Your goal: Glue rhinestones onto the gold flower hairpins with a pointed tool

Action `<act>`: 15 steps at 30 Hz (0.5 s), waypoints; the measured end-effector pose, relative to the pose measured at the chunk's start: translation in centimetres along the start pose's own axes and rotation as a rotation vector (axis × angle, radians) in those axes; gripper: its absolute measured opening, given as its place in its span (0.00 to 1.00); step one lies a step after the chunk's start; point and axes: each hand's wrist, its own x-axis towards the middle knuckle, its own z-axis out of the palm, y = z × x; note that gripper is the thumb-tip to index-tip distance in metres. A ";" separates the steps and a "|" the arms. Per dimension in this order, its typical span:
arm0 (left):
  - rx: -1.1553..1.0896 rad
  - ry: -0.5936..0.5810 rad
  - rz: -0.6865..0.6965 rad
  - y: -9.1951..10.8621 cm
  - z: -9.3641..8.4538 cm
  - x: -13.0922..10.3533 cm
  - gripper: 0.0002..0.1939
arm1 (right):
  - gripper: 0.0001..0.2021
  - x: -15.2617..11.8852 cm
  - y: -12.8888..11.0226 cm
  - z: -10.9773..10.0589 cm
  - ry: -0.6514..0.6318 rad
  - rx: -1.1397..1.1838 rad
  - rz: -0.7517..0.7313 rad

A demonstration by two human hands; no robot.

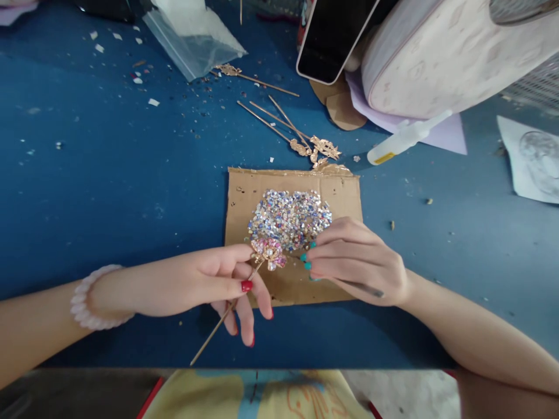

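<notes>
My left hand [218, 282] is closed on the thin metal stem of a hairpin. The hairpin's head [268, 252], set with pink stones and a pearl-like bead, points away from me, and its stem slants down toward the table's front edge. In my right hand [358, 262], pinched fingertips hold slim dark tweezers [364, 288], whose tips are near the hairpin's head; whether they touch it is hard to tell. Just beyond both hands, a heap of small multicoloured rhinestones [288, 218] lies on a piece of cardboard [238, 201].
Several gold-coloured hairpins [325, 146] lie behind the cardboard. A white glue bottle [399, 142] rests to their right. Farther back are a phone [334, 35], a clear plastic bag [192, 43] and a large pale rounded object [437, 58]. A printed paper [533, 157] lies far right.
</notes>
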 end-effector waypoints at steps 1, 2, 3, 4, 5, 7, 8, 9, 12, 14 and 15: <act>-0.007 0.002 0.005 0.1 0.0 0.0 0.05 | 0.03 -0.1 -0.1 0.1 -0.003 -0.004 -0.016; -0.016 0.000 0.009 0.2 0.0 0.0 0.05 | 0.04 -0.1 -0.2 0.3 -0.004 -0.009 -0.030; -0.025 -0.004 0.014 0.2 -0.1 0.1 0.05 | 0.05 -0.1 -0.3 0.4 -0.002 -0.015 -0.041; -0.036 -0.012 0.022 0.2 -0.1 0.2 0.05 | 0.06 -0.2 -0.4 0.5 -0.006 -0.016 -0.049; -0.046 -0.021 0.031 0.1 -0.2 0.2 0.05 | 0.07 -0.2 -0.4 0.6 -0.010 -0.015 -0.052; -0.064 -0.036 0.050 -0.1 -0.3 0.2 0.07 | 0.06 -0.1 -0.6 0.7 -0.010 -0.008 -0.056; -0.075 -0.041 0.056 -0.2 -0.4 0.2 0.08 | 0.05 0.0 -0.6 0.7 -0.005 -0.003 -0.054; -0.084 -0.043 0.057 -0.2 -0.4 0.1 0.08 | 0.04 0.0 -0.7 0.7 -0.005 0.007 -0.046; -0.099 -0.038 0.036 0.0 -0.2 0.0 0.06 | 0.03 0.2 -0.7 0.5 -0.010 0.055 0.002; -0.103 -0.043 0.022 0.2 -0.1 -0.1 0.07 | 0.03 0.3 -0.5 0.5 -0.004 0.085 0.029; -0.106 -0.043 0.016 0.3 -0.1 -0.1 0.08 | 0.03 0.3 -0.5 0.5 0.002 0.096 0.035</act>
